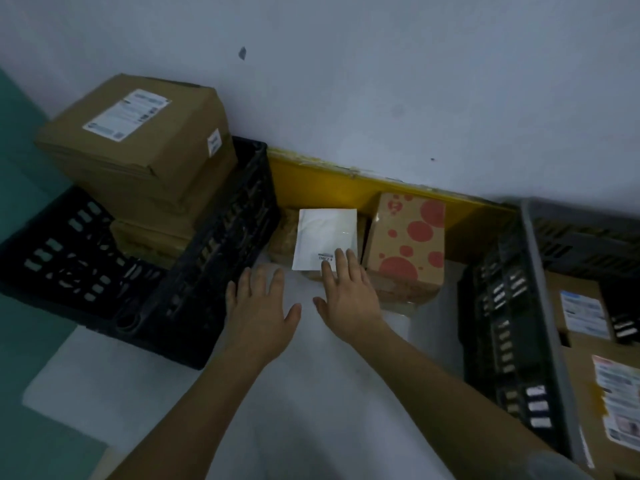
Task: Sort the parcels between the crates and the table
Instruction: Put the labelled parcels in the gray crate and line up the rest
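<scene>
A white padded envelope (pixel 325 239) lies on a brown parcel (pixel 282 239) on the white table (pixel 329 393), against the yellow strip at the wall. Beside it on the right stands a cardboard box with red dots (pixel 407 242). My right hand (pixel 348 296) is flat, its fingertips touching the envelope's near edge. My left hand (pixel 259 306) hovers open just left of it, fingers spread, holding nothing. A black crate (pixel 194 271) at the left holds a large brown carton (pixel 138 140) stacked on other boxes. A second black crate (pixel 509 323) at the right holds labelled parcels (pixel 585 315).
A grey-white wall rises behind the table. The two crates hem in the table's middle strip on the left and right. A teal floor (pixel 20 237) shows at the far left beyond the table edge.
</scene>
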Demonstrator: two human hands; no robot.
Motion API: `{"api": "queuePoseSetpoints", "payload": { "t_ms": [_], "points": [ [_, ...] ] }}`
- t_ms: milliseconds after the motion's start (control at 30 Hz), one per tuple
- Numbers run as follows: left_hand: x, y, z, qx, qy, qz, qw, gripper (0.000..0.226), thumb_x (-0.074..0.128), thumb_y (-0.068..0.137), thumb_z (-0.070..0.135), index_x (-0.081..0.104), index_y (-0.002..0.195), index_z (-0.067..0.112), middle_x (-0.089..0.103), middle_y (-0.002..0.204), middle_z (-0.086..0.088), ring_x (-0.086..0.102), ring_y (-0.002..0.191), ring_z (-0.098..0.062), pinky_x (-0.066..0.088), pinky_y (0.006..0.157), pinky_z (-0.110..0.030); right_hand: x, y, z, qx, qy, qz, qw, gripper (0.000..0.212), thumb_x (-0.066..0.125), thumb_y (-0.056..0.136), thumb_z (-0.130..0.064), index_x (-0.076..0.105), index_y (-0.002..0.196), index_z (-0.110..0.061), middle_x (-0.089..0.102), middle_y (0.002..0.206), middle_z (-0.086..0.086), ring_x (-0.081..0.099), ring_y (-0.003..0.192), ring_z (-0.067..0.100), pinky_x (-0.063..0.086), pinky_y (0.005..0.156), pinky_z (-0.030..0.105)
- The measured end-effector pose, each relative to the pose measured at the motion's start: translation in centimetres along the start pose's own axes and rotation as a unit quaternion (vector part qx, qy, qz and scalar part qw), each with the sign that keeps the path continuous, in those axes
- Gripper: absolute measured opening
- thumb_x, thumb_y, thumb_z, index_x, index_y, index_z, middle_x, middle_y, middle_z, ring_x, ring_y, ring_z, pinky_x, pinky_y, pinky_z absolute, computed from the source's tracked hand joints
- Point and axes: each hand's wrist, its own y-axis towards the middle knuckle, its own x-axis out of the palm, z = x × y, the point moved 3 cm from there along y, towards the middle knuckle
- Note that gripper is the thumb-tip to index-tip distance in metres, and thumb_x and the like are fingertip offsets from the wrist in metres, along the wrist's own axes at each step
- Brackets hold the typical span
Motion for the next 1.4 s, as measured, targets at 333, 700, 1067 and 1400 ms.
{"api": "queuePoseSetpoints", "payload": {
  "t_ms": [333, 700, 1067, 1400],
  "points": [
    [1.3, 4.9, -2.4, 0.026, -0.036, -0.035, 0.998, 0.08, 0.034, 0.108, 0.064, 0.01, 0.173, 0.024, 0.002, 0.18, -0.011, 0.002, 0.166, -0.033, 0.003, 0.133, -0.056, 5.2, 7.5, 0.8, 0.067, -0.027, -0.069, 0.995, 0.079, 0.042, 0.113, -0.043, 0.003, 0.172, -0.009, 0.0, 0.177, 0.03, 0.006, 0.164, 0.05, 0.018, 0.131, 0.059],
    [1.1, 8.9, -4.7, 0.083, -0.09, -0.075, 0.99, 0.08, 0.039, 0.109, 0.06, 0.007, 0.172, 0.023, 0.0, 0.18, -0.008, 0.003, 0.165, -0.033, 0.01, 0.134, -0.054, 4.3, 8.3, -0.9, 0.095, -0.079, -0.087, 0.988, 0.051, 0.048, 0.107, -0.027, 0.039, 0.157, -0.019, 0.052, 0.148, 0.019, 0.053, 0.129, 0.041, 0.049, 0.108, 0.053],
    [-0.1, 10.0, -5.3, 0.071, -0.345, -0.059, 0.934, 0.082, 0.06, 0.107, 0.031, 0.009, 0.171, 0.035, 0.028, 0.176, 0.001, 0.046, 0.149, -0.027, 0.045, 0.111, -0.038, -4.7, 1.6, -3.6, 0.117, 0.08, 0.177, 0.974, 0.04, 0.066, 0.103, -0.013, 0.068, 0.142, -0.011, 0.074, 0.136, 0.012, 0.071, 0.117, 0.038, 0.061, 0.091, 0.049],
    [-2.6, 6.8, -0.1, -0.01, -0.711, -0.227, 0.665, 0.055, 0.075, 0.087, 0.058, 0.069, 0.135, 0.03, 0.08, 0.124, 0.002, 0.079, 0.109, -0.021, 0.065, 0.086, -0.038, -8.2, -7.1, -4.8, 0.304, 0.698, 0.28, 0.585, 0.031, 0.056, 0.113, -0.018, 0.072, 0.129, -0.038, 0.078, 0.124, -0.017, 0.077, 0.114, 0.012, 0.066, 0.082, 0.032]
  ]
}}
